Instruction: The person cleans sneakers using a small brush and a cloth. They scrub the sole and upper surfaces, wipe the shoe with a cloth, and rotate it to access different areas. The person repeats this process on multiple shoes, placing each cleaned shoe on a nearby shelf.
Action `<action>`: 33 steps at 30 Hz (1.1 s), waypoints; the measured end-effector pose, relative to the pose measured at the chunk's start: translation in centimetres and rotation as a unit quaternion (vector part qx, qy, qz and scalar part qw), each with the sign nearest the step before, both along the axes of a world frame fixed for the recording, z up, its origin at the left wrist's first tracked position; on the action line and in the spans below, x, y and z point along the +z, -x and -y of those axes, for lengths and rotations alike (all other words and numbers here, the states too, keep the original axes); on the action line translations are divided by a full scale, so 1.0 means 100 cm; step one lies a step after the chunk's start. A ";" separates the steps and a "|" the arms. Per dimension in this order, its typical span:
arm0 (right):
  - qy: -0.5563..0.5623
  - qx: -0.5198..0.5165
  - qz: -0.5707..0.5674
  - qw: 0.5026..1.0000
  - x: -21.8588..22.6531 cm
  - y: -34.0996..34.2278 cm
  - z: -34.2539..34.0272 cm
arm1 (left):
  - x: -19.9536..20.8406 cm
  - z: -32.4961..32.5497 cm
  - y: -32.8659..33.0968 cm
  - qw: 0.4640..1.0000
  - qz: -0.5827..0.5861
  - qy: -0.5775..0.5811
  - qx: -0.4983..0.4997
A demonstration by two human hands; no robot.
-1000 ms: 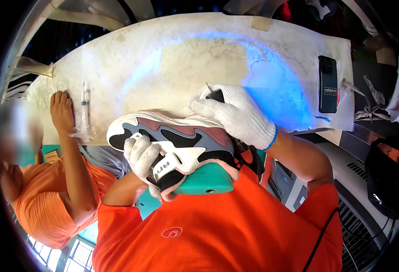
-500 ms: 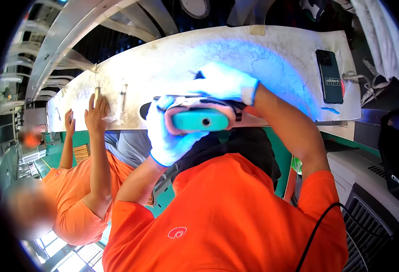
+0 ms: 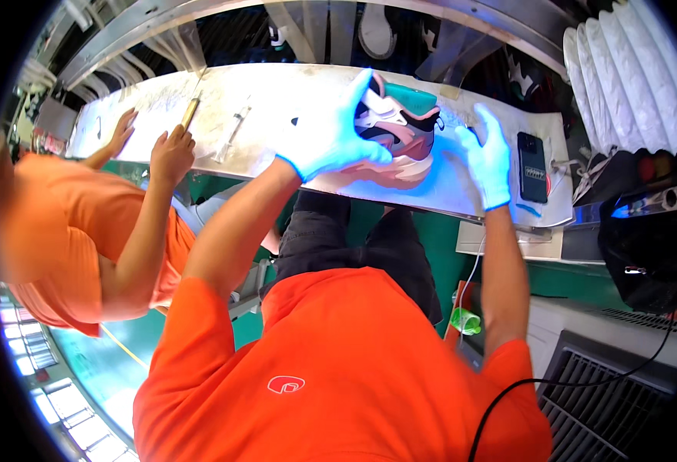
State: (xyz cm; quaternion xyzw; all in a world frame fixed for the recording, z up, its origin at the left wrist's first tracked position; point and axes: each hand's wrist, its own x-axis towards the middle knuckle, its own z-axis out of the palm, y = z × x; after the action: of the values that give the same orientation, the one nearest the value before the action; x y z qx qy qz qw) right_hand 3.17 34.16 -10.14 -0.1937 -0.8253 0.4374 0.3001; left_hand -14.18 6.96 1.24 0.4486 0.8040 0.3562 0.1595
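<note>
A pink, white and black sneaker [image 3: 404,131] with a teal shoe last [image 3: 411,97] inside it is at the front edge of the white table, sole toward me. My gloved left hand [image 3: 327,135] grips its left side, thumb along the near side and fingers reaching up behind. To the right of the shoe, apart from it, my gloved right hand [image 3: 489,162] has its index finger raised. Between that thumb and the fingers shows a small dark thing, too small to name. Bright blue-white light washes out both gloves.
A dark phone [image 3: 533,165] lies on the table [image 3: 254,81] at right, beside a small blue strip [image 3: 529,209]. At left, a syringe-like tube [image 3: 232,135] lies near a co-worker's hand [image 3: 172,156]. Shoes stand on the rack beyond; a white ribbed duct [image 3: 611,85] hangs at right.
The shoe has turned from its teal top facing me to its sole side facing me, and sits farther right. My right hand has let go of it and moved right.
</note>
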 end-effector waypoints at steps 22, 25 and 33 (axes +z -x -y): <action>0.285 0.135 -0.060 0.947 0.008 0.033 0.096 | -0.038 0.086 0.058 0.996 0.057 -0.054 0.037; 0.293 0.132 -0.062 0.945 0.012 0.033 0.100 | -0.061 0.094 0.087 0.986 0.152 -0.073 0.004; 0.301 0.106 -0.042 0.947 0.008 0.029 0.102 | -0.046 0.067 0.040 0.992 0.050 0.025 0.110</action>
State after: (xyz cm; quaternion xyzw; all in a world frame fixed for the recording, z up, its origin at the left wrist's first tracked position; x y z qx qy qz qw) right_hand 0.31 23.95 -9.33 -0.1682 -0.6572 0.7027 0.2145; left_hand -18.13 0.22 -3.33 0.3347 0.8482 0.3736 0.1701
